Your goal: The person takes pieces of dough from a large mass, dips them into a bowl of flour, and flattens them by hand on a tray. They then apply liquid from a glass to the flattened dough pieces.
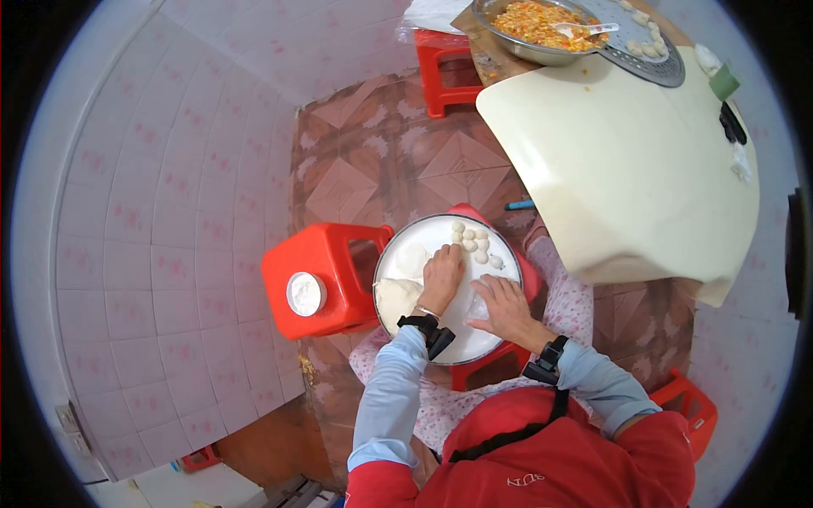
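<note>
A round white tray (pixel 457 349) with a dark rim sits low in front of me. My left hand (pixel 444 276) is over its middle, fingers curled down near the small dough balls (pixel 469 235); what is under the fingertips is hidden. Fingers stretched out, my right hand (pixel 506 311) lies flat over the tray's right side. A pale, see-through thing (pixel 478 306) shows by its thumb and fingers; I cannot make out its kind. A large lump of dough (pixel 395 301) rests at the tray's left edge, below a flat round white piece (pixel 412 260).
On a red stool (pixel 326 245) to the left stands a bowl of white powder (pixel 306 294). A cream-covered table (pixel 627 161) at upper right holds a metal bowl of chopped filling (pixel 542 56) with a spoon (pixel 586 30), and a perforated tray (pixel 659 69) with small dough pieces.
</note>
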The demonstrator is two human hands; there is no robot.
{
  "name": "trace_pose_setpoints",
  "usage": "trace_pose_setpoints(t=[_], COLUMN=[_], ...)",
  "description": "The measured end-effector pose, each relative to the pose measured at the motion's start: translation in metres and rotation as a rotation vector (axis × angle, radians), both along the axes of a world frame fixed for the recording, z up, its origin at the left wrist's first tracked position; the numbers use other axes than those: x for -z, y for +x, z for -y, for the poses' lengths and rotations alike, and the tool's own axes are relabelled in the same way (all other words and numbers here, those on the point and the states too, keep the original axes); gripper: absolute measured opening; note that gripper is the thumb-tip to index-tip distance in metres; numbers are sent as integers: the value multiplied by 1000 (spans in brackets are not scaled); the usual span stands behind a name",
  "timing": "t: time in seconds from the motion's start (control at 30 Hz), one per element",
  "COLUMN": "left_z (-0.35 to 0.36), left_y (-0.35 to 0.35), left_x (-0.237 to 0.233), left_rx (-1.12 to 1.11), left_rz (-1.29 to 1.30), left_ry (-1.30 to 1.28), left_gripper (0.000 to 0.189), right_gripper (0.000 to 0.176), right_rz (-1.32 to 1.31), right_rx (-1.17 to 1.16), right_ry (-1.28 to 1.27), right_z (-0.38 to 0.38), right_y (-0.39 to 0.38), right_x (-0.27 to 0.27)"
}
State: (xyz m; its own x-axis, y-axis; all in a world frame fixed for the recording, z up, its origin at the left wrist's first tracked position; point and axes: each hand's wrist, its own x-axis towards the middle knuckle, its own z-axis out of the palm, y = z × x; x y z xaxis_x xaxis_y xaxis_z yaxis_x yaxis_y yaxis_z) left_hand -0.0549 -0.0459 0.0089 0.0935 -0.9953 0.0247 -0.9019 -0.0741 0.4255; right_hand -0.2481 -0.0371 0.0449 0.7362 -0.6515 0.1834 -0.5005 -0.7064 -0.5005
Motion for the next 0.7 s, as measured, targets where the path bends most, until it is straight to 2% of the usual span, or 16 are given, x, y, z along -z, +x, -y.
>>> trace_pose_setpoints(t=[0.13,0.2,0.33,0.57,0.67,0.7], left_z=[-16,-46,-79,-85,-90,-91], left_y=[1,-11,-28,-32,-37,-39], left_x=[-1,-8,-19,-4,-7,-12], left_rx=[18,27,-32,-53,-13,-34], left_rz=[-47,-94,-169,-95,0,3], left_ry=[34,131,120,76,109,50], left_gripper=[28,21,18,17,16,17], right_gripper=[83,86,89,87,87,87], right_rz=[109,178,265,222,221,229], right_rx=[47,128,221,240,235,228], right_ry=[82,364,469,416,367,340], right_z=[8,11,15,25,25,24], right_y=[-12,-23,-29,-27,-25,-25], right_x=[1,0,-6,-17,-15,-15])
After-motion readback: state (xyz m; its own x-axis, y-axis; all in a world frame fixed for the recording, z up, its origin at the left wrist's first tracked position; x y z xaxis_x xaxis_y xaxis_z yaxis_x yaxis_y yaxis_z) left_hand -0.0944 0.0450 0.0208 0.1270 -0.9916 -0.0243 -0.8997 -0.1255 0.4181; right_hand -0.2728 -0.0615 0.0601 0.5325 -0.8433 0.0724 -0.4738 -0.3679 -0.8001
